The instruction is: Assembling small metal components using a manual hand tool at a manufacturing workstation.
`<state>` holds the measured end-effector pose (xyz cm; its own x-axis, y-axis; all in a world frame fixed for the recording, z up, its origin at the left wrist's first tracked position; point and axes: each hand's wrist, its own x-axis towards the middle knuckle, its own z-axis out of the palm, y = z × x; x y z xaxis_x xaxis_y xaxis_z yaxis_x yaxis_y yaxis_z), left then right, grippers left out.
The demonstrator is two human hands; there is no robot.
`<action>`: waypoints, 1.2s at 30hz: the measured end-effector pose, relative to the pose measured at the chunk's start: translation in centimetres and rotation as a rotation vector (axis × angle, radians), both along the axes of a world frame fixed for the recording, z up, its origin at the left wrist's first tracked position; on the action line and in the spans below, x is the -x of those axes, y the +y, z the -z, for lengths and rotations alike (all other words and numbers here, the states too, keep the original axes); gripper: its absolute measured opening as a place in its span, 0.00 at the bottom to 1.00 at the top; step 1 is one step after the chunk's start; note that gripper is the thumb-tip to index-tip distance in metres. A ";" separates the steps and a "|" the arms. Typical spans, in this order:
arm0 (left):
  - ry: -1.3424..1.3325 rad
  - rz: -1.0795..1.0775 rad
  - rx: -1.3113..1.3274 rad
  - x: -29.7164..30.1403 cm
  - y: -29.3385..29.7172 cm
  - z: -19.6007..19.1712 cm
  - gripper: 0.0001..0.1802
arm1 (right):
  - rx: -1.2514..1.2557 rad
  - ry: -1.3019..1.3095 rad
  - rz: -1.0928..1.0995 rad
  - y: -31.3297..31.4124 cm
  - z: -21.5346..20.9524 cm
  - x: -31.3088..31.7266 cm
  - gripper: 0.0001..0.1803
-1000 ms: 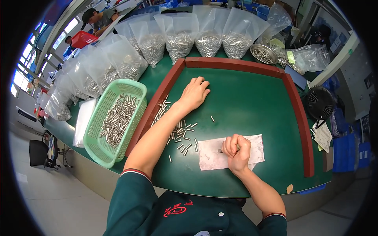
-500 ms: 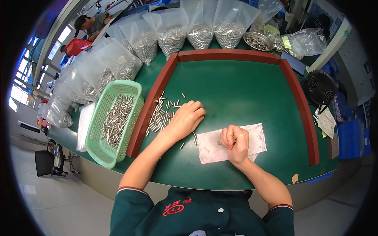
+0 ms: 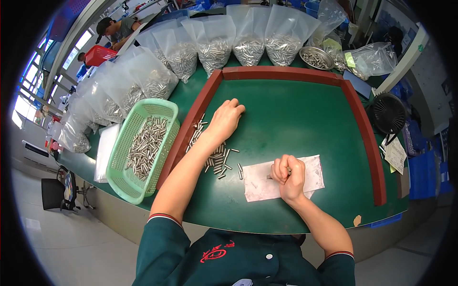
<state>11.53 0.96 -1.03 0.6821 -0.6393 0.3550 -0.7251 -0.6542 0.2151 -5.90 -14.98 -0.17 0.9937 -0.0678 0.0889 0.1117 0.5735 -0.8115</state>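
Observation:
My left hand (image 3: pixel 227 120) is cupped palm-down on the green table, just beyond a loose spread of short silvery metal pins (image 3: pixel 219 160). Its fingers are bent, slightly apart, with their tips partly hidden; I see nothing held in them. More pins lie beside its wrist, along the red-brown wooden rail (image 3: pixel 191 112). My right hand (image 3: pixel 290 178) is closed in a fist above a smudged, pale pink cloth (image 3: pixel 260 189). Small metal ends poke out of the fist, like those pins; the rest is hidden by the fingers. Two pins (image 3: pixel 240 170) lie by the cloth's left edge.
A light green plastic basket (image 3: pixel 174 136) of pins stands left of the rail. Clear bags (image 3: pixel 213 50) of pins line the back and left. Further right are a metal bowl (image 3: pixel 316 58) of parts and a black fan (image 3: pixel 387 113). A person (image 3: pixel 119 32) sits far left.
My left hand has moved away from me, to the far end of the pins. Several pins now lie gathered nearer me, by its forearm. My right fist has barely moved.

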 end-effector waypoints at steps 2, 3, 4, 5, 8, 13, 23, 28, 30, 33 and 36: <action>-0.022 0.038 -0.035 0.3 -0.3 -0.1 0.05 | -0.013 0.014 0.012 0.0 -0.1 0.2 0.23; -0.029 0.042 -0.055 0.5 -0.1 -0.1 0.05 | -0.032 0.014 0.012 0.0 -0.2 0.1 0.22; -0.037 0.034 -0.076 1.2 -0.3 -0.4 0.04 | -0.052 0.017 0.019 -0.1 -0.4 0.2 0.20; -0.027 0.058 -0.096 2.0 -0.3 -0.6 0.04 | -0.045 0.003 0.019 -0.2 -0.4 0.1 0.21; 0.008 0.108 -0.143 5.2 0.1 -1.5 0.05 | -0.008 0.000 0.021 -0.3 -0.2 0.1 0.21; 0.010 0.127 -0.145 8.4 1.7 -1.9 0.05 | -0.012 0.012 0.018 -0.4 0.0 0.0 0.21; 0.055 0.114 -0.060 11.0 2.6 -2.5 0.11 | -0.033 0.019 0.022 -0.4 0.2 -0.2 0.21; 0.120 0.126 -0.122 10.9 2.5 -3.4 0.13 | -0.034 0.024 0.020 -0.4 0.1 -0.3 0.21; 0.126 0.144 -0.168 10.6 2.4 -3.5 0.13 | -0.031 0.025 0.019 -0.4 0.3 -0.2 0.20; 0.127 0.157 -0.235 10.0 2.3 -3.1 0.11 | -0.021 0.019 0.025 -0.5 0.3 -0.2 0.20; 0.096 0.161 -0.296 9.9 1.7 -3.4 0.10 | -0.022 0.021 0.017 -0.6 0.1 -0.2 0.20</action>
<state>1.64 2.70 2.32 0.5852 -0.8072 0.0768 -0.8099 -0.5771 0.1052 -5.67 -15.55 -0.26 0.9941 -0.0859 0.0664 0.1045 0.5892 -0.8012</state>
